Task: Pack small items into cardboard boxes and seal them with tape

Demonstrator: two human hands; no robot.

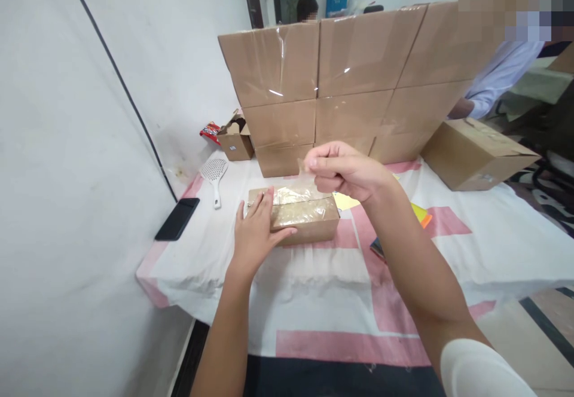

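A plain workroom — stacked cardboard boxes (359, 53), cloth-covered table (192, 265), marked white wall (67, 146).

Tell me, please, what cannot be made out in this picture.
All in the head view:
- Contents of the taped box: hidden by its closed top.
- Dark item: partly hidden by the right forearm.
- Print on the label: too small.
- Person at the right: partly behind the stacked boxes.
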